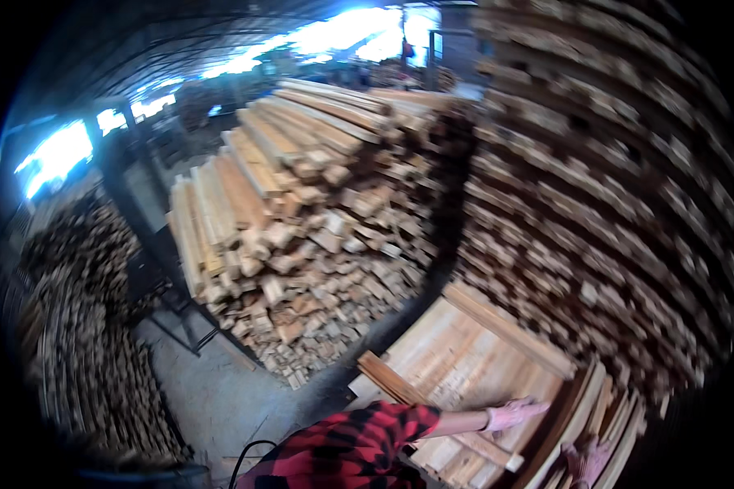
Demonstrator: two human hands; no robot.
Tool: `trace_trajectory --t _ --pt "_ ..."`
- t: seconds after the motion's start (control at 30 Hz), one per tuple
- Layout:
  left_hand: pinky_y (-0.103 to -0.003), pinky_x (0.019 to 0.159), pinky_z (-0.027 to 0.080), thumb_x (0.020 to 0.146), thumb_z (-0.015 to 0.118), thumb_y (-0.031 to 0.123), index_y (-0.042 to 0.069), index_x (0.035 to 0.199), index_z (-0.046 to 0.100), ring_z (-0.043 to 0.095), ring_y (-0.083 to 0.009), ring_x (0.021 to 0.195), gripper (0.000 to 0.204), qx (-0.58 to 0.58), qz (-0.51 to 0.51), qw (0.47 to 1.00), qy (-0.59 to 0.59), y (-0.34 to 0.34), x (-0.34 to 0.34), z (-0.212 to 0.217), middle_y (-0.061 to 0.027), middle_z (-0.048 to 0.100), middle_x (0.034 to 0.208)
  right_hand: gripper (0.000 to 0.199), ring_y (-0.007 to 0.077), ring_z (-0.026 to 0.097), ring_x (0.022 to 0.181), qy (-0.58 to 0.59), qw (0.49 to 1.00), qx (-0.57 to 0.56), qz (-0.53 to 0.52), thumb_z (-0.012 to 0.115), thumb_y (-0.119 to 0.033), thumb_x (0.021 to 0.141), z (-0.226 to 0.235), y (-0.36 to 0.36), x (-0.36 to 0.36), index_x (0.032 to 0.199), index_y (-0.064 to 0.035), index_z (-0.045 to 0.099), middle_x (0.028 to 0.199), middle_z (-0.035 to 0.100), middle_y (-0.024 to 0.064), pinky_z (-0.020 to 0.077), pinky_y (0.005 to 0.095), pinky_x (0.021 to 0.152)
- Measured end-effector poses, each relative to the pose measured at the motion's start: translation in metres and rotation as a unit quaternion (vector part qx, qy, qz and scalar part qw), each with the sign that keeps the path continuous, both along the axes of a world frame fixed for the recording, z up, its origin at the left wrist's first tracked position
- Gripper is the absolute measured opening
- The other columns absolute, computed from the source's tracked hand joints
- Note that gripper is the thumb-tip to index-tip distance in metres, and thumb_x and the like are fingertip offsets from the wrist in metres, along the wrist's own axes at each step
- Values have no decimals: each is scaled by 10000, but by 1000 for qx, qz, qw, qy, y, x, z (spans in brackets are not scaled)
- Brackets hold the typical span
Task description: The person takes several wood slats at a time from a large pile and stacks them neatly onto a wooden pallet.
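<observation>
My left hand (515,413), in a pale pink work glove, reaches out over a wooden panel of flat boards (457,342), its fingers stretched out toward a dark upright board edge (556,416). A red-and-black plaid sleeve covers most of that arm. At the lower right, my right hand (587,461), gloved in pink too, is against a bundle of narrow wooden boards (620,436) standing beside the panel. Blur smears its fingers, so their grip does not show. Loose strips (395,379) and a thicker batten (510,330) lie along the panel's edges.
A tall stack of rough boards (595,196) rises close on the right. Ahead stands a big pile of sawn timber (302,236), ends facing me. More stacked wood (81,334) lines the left, near a dark metal frame (183,322) on the concrete floor (212,399).
</observation>
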State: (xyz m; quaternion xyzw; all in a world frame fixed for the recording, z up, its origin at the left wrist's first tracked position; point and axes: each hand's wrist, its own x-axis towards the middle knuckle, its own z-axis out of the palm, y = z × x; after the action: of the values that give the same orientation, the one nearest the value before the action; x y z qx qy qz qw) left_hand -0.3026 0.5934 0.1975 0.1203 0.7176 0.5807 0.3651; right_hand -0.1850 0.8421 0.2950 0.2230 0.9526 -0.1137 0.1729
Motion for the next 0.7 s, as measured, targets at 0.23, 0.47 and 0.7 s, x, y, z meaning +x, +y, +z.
trace_trajectory --t 0.23,0.47,0.7 --pt "-299 1058 463 1063 495 435 7 1477 461 569 -162 1226 596 80 288 953 -48 -267 32 52 -123 534 1460 977 404 350 1465 343 872 -111 331 853 -295 767 -27 -201 -128 1556 -38 337 1581 370 239 288 437 1210" --pt "-354 1091 432 988 623 503 39 1467 497 532 -217 1283 679 -10 559 790 253 -464 111 110 -102 580 1397 900 457 459 1368 354 696 -311 542 841 -240 786 50 -509 -120 1511 15 373 1500 448 284 406 447 1132" --pt "-421 1069 458 959 623 490 -20 1444 465 557 -370 1298 721 -282 688 560 365 -618 100 194 -257 531 1431 1000 536 390 1380 537 538 -203 617 869 -271 684 61 -711 -154 1540 -134 371 1529 328 365 329 602 1139"
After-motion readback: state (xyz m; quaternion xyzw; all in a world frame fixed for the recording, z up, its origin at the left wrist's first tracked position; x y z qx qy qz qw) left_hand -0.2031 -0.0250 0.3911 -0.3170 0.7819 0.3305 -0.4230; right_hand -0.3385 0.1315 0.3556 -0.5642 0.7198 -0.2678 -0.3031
